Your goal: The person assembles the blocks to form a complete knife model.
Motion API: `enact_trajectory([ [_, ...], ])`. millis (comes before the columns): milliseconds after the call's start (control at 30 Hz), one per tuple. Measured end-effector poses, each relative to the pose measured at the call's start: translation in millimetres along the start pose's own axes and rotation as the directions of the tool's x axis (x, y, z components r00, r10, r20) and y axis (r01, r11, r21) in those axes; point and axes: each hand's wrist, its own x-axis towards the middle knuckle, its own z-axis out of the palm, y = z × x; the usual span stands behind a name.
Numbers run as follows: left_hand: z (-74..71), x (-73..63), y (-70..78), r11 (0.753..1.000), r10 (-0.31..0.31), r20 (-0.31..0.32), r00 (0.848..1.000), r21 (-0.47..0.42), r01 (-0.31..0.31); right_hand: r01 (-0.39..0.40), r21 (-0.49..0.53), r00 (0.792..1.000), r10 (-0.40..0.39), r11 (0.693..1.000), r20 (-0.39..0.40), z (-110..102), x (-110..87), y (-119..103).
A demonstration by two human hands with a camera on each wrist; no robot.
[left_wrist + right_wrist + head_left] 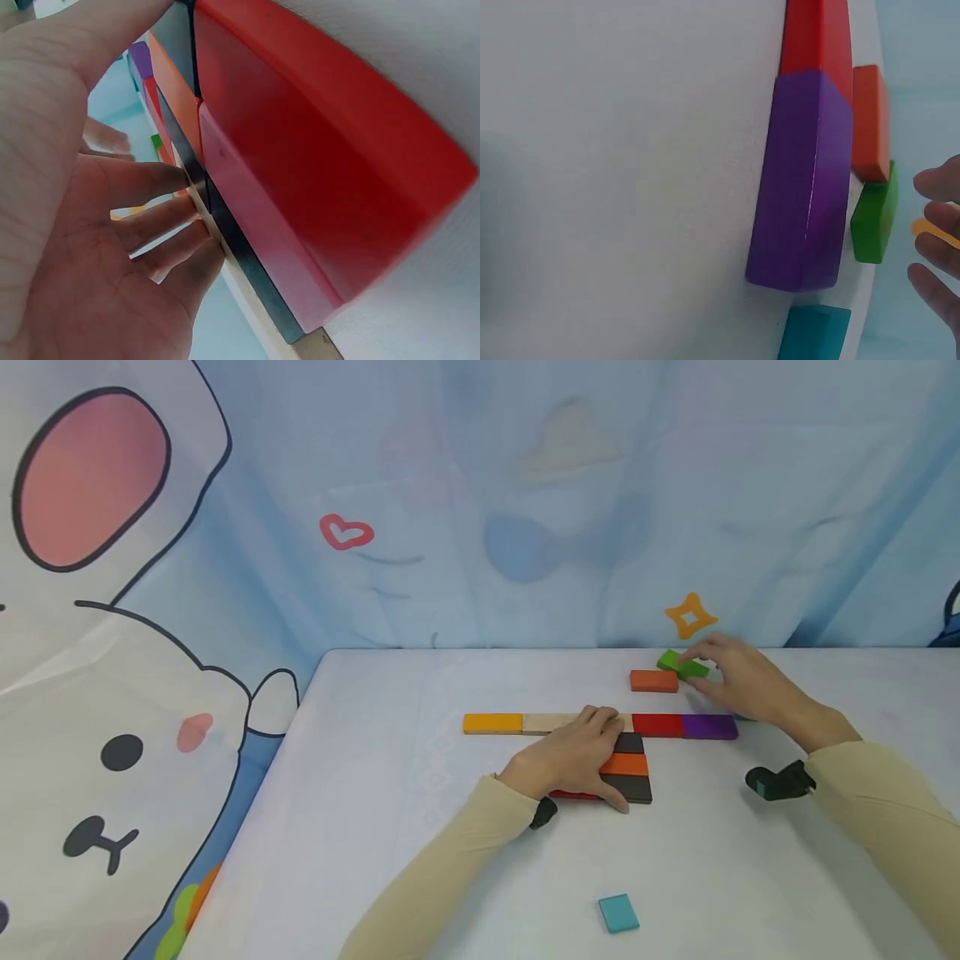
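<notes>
My left hand (573, 756) spans several stacked rows of flat coloured blocks, thumb at the near edge and fingertips at the long far row. Beneath it show a dark grey block (628, 742), an orange block (626, 764) and a red block (322, 150) beside a pink block (259, 232). The far row runs from a yellow block (492, 723) through pale wood to a red block (657, 725) and a purple block (710, 727). My right hand (742, 681) is at a tilted green block (681, 665); its visible fingers stand apart from it in the right wrist view.
An orange-red block (654, 681) lies beside the green one, behind the row. Past the purple end sits a teal block (815, 332). A teal square (618, 913) lies near the front. A printed curtain (450, 593) hangs behind the white table (390, 835).
</notes>
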Motion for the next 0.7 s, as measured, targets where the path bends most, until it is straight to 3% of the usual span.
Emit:
enact_trajectory([
  [333,2.5,-2.9,7.1,0.999,0.01,0.005,1.0,0.046,-0.011,-0.045,0.005,0.995,0.044,0.999,0.086,11.3,14.8,6.4],
  [700,3.4,-4.7,12.4,0.997,0.02,0.02,1.0,0.068,-0.021,-0.111,-0.001,0.99,0.11,0.994,0.085,12.2,14.0,9.2],
])
